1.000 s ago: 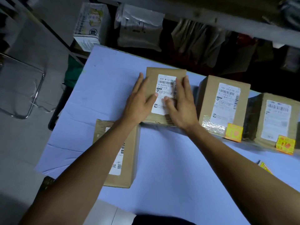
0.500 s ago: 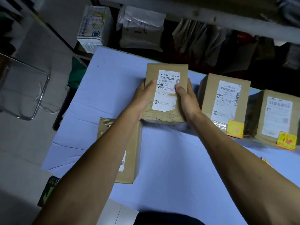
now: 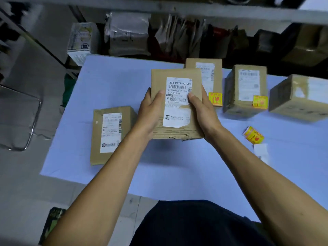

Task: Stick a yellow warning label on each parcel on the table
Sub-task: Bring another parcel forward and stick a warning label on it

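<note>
Both hands hold a brown cardboard parcel (image 3: 177, 77) with a torn white shipping label, lifted off the pale blue table (image 3: 110, 86). My left hand (image 3: 150, 110) grips its left side and my right hand (image 3: 204, 112) its right side. No yellow label shows on it. Another unlabelled parcel (image 3: 110, 134) lies flat at the left. Behind, two parcels (image 3: 211, 71) (image 3: 246, 86) each carry a yellow warning label (image 3: 215, 98) (image 3: 260, 102). A further parcel (image 3: 300, 96) sits at the far right. Loose yellow labels (image 3: 253, 135) lie on the table at the right.
A white backing slip (image 3: 260, 150) lies beside the loose labels. Shelving with bagged and boxed goods (image 3: 127, 32) stands behind the table. A metal chair frame (image 3: 33, 121) is on the floor at the left.
Both hands closed on the parcel's sides, lifted it off the table and brought it toward me. The view has shifted, showing more parcels and the loose labels at the right.
</note>
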{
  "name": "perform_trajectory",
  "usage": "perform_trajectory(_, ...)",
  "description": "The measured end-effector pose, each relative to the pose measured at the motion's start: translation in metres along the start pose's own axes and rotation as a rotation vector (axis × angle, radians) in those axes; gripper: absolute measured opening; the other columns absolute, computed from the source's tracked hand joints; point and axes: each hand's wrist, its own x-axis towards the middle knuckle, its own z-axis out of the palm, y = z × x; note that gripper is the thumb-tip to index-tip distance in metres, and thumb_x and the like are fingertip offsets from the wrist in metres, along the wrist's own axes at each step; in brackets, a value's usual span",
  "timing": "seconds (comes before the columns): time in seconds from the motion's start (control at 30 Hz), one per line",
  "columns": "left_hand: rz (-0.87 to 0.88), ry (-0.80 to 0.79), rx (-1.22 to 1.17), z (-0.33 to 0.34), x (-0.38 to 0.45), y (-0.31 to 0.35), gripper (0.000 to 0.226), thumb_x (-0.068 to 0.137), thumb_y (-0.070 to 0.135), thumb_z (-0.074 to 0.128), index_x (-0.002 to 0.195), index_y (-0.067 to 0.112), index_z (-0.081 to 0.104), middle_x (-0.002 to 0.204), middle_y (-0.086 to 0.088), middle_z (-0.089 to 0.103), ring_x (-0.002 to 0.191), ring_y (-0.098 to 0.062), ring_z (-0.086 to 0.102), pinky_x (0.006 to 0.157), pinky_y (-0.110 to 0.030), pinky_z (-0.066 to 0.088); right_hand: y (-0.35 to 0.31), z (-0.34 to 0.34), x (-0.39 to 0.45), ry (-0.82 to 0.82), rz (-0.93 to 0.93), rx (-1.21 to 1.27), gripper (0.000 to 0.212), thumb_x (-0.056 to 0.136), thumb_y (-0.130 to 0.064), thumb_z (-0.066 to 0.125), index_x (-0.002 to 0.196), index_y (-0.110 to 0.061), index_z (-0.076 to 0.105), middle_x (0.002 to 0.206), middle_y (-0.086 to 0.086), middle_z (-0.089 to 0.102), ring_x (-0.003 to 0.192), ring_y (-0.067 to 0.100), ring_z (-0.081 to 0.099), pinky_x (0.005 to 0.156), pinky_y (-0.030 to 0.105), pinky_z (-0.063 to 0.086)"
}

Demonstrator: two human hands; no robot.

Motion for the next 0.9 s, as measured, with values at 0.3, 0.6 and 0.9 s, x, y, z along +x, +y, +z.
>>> perform_trajectory(0.3, -0.067, -0.082, -0.002, 0.072, -0.068, -0.051, 0.024, 0.097, 0.038, 0.051, 0.119, 0.034, 0.060, 0.113, 0.010, 0.074, 0.103, -0.011, 0.071, 0.098, -0.041, 0.055, 0.041, -0.082, -0.070, 0.054, 0.062, -0.074, 0.065, 0.092, -0.048, 0.053, 0.153, -0.033, 0.034, 0.144, -0.012, 0.057, 0.125, 0.005, 0.058, 0.112, 0.039, 0.043)
perform_trajectory(0.6, -0.150, -0.072, 0.115, 0.134, -0.113, -0.106, 0.040, 0.085, 0.053, 0.051, 0.119, 0.037, 0.063, 0.110, 0.013, 0.074, 0.102, -0.013, 0.071, 0.097, -0.044, 0.055, 0.095, -0.145, -0.112, 0.069, 0.237, -0.110, 0.085, 0.079, -0.070, 0.051, 0.155, -0.045, 0.021, 0.150, -0.014, 0.050, 0.130, 0.011, 0.055, 0.114, 0.043, 0.040)
perform_trajectory(0.9, -0.172, -0.020, 0.192, 0.169, -0.105, -0.126, 0.030, 0.099, 0.044, 0.044, 0.122, 0.033, 0.058, 0.113, 0.009, 0.070, 0.104, -0.015, 0.067, 0.100, -0.040, 0.052, 0.112, -0.174, -0.094, 0.038, 0.274, -0.136, 0.084, 0.082, -0.068, 0.048, 0.157, -0.041, 0.020, 0.155, -0.013, 0.043, 0.134, 0.015, 0.050, 0.116, 0.042, 0.037)
